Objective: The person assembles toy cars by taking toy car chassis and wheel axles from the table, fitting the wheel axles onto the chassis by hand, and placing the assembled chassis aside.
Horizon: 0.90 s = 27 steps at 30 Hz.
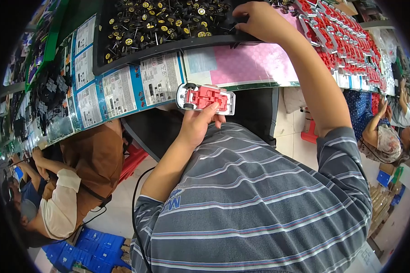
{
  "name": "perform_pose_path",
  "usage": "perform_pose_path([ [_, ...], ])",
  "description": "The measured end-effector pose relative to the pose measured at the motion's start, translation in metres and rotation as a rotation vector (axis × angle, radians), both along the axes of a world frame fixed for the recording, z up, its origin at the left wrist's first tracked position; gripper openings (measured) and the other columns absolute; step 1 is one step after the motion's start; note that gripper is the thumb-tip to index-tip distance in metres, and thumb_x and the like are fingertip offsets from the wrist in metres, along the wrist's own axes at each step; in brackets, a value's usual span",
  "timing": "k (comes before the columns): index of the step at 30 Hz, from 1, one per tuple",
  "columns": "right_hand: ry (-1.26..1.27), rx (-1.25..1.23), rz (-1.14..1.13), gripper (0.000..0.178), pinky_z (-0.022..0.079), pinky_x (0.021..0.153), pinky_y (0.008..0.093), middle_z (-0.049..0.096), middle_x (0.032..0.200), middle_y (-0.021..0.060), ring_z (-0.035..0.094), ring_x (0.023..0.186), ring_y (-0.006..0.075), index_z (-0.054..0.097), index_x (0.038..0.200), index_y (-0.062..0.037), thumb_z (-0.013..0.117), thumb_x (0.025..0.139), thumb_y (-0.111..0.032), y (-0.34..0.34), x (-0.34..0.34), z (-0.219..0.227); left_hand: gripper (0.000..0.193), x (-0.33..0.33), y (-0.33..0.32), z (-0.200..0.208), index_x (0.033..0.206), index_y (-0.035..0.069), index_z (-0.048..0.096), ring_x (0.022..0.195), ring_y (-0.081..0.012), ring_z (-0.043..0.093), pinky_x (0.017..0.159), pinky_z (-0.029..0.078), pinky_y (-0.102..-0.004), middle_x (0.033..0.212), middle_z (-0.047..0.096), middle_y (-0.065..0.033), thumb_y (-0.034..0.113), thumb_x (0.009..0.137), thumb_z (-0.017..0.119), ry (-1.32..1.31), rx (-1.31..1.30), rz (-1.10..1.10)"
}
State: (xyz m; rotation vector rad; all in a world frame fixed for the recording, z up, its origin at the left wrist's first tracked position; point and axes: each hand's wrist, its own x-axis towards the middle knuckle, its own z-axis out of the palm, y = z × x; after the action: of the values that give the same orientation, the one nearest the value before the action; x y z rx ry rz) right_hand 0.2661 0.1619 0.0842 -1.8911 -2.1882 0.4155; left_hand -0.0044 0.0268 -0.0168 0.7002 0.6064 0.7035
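Note:
My left hand (198, 123) holds a toy car body (208, 101) underside up, just off the table's front edge. The car has a red base inside a white shell. A pair of black wheels sits across its left end; no wheels show at its right end. My thumb presses on the red base. My right hand (264, 20) reaches over the right end of a black tray (168, 47) heaped with small wheel axles (164, 22), black wheels with yellow hubs. Its thumb and forefinger are bent, with a gap between their tips among the axles.
Rows of red and white car bodies (339, 38) stand at the right. Black parts (52, 93) lie at the far left of the table. Printed sheets (118, 88) and a pink mat (255, 63) cover the near tabletop. Another person (61, 204) sits at the left.

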Motion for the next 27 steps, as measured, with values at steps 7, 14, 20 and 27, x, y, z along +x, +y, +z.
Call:
perform_pose_path([
  [7,-0.439,-0.176,0.125,0.019,0.056,0.076,0.0435,0.071,0.085,0.0210,0.070,0.081,0.0387,0.077,0.080,-0.0064,0.060,0.072,-0.009,0.046,0.013,-0.043,0.035,-0.003,-0.004,0.007,0.129,0.000,0.051,0.074,-0.0150,0.063,0.058,0.051,-0.0260,0.101,0.064,-0.0097,0.016,0.098,0.059,0.018,0.030,0.005],
  [14,0.163,0.228,-0.160,0.032,0.055,0.078,0.0393,0.066,0.097,0.0210,0.066,0.092,0.0375,0.070,0.097,0.0037,0.079,0.076,-0.018,-0.021,-0.022,0.028,0.035,-0.010,-0.005,0.002,0.127,0.000,0.053,0.073,-0.0157,0.063,0.058,0.051,-0.0262,0.099,0.065,-0.0100,0.018,0.098,0.060,-0.005,0.000,0.066],
  [20,0.612,0.134,0.103,0.037,0.050,0.087,0.0305,0.062,0.112,0.0118,0.059,0.101,0.0180,0.059,0.107,-0.0011,0.077,0.074,-0.007,-0.111,-0.046,-0.008,0.031,-0.008,0.004,-0.006,0.122,0.001,0.054,0.074,-0.0166,0.064,0.058,0.051,-0.0273,0.096,0.066,-0.0109,0.022,0.099,0.058,-0.085,-0.002,0.109],
  [27,0.557,0.037,0.192,0.042,0.049,0.092,0.0405,0.062,0.114,0.0170,0.061,0.108,0.0343,0.059,0.106,-0.0006,0.076,0.069,-0.004,-0.144,-0.077,-0.029,0.034,-0.007,0.008,0.008,0.126,0.002,0.052,0.077,-0.0161,0.064,0.060,0.051,-0.0274,0.100,0.065,-0.0095,0.021,0.099,0.058,-0.087,0.008,0.103],
])
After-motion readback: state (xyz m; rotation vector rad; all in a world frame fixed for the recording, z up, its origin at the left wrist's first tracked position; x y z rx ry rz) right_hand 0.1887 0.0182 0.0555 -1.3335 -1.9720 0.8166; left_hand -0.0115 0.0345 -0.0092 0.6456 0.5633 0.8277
